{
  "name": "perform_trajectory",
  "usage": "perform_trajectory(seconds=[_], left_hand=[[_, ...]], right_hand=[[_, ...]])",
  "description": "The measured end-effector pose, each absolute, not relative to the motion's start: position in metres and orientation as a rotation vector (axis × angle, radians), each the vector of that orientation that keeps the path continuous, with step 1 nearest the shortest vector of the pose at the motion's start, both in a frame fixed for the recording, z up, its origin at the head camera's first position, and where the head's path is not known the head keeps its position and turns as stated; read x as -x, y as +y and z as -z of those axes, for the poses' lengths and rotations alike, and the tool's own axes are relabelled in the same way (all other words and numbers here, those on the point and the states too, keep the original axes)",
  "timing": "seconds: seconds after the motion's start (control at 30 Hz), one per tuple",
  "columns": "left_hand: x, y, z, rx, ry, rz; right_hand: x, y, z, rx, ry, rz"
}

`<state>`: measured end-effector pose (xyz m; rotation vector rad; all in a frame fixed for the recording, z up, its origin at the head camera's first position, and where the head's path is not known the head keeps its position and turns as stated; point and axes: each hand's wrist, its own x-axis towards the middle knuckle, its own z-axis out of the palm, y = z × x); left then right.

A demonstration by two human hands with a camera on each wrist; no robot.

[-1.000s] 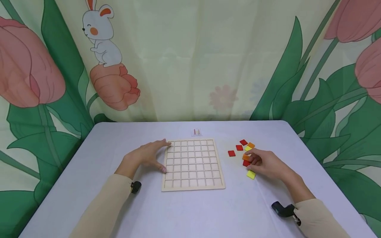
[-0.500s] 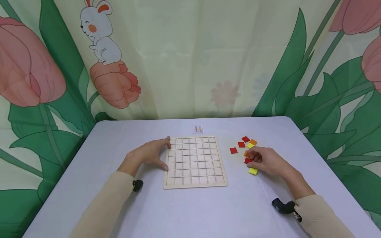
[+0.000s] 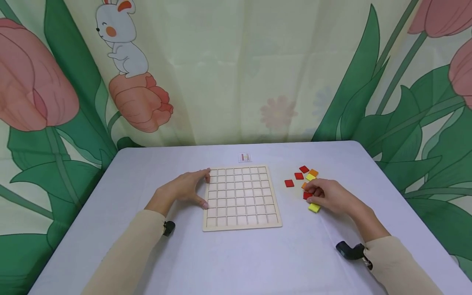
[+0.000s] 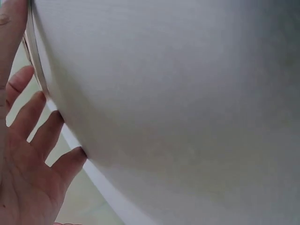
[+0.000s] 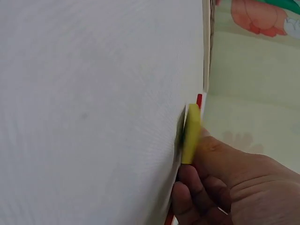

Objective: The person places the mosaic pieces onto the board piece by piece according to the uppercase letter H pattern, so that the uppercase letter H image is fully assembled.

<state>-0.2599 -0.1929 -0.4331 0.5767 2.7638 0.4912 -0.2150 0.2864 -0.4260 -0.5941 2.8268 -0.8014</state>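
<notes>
I see a white-covered table (image 3: 236,262) bearing a wooden grid board (image 3: 241,199). The left hand (image 3: 181,187), fingers spread, touches the board's left edge. Right of the board, the right hand (image 3: 332,196) curls above scattered red tiles (image 3: 289,183), orange tiles (image 3: 313,172) and yellow tiles (image 3: 314,208); I can't tell whether it pinches one.

Was backed by a pale curtain (image 3: 221,82).
Was printed with pink tulips (image 3: 40,82) and green leaves (image 3: 357,82) at both sides, a white rabbit (image 3: 128,57) on a coral bloom (image 3: 138,104) at left; was fronted by a white table (image 3: 221,262) with rounded far corners, softly lit.
</notes>
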Motion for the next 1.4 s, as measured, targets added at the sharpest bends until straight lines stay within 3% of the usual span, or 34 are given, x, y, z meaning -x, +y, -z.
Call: perform_trajectory(seconds=[0.67, 1.4], left_hand=[[0.257, -0.194, 0.432, -0.603, 2.768, -0.493], [0.262, -0.189, 0.433, -0.568, 2.759, -0.463]], right_hand=[[0.216, 0.293, 0.432, 0.651, 2.764, 1.046], [0.240, 0.252, 0.421, 0.833, 2.675, 1.178]])
